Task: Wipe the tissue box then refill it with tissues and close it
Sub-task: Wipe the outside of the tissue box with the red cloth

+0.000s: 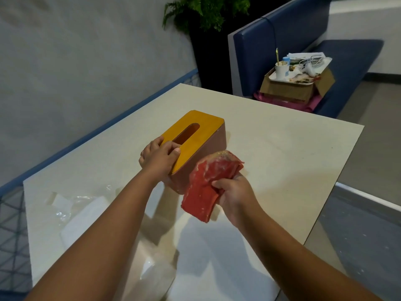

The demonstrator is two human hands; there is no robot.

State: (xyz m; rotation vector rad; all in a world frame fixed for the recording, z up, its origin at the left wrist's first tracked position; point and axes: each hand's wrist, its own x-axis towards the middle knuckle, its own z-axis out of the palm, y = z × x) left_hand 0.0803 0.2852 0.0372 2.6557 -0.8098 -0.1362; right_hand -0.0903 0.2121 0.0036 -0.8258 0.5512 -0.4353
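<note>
A tissue box (208, 144) with brown sides and a yellow wooden lid with an oblong slot stands in the middle of the white table (293, 153). My left hand (159, 156) grips the near end of the lid, fingers curled over its edge. My right hand (233, 192) holds a folded red cloth (206, 187) pressed against the box's near right corner. A clear plastic pack of white tissues (84, 216) lies on the table to the near left, partly hidden by my left forearm.
A blue bench (338, 68) behind the table carries a cardboard box with a tray (297, 81) of cups and clutter. A potted plant (206, 11) stands in the far corner. The wall runs along the left; the table's right edge drops to the floor.
</note>
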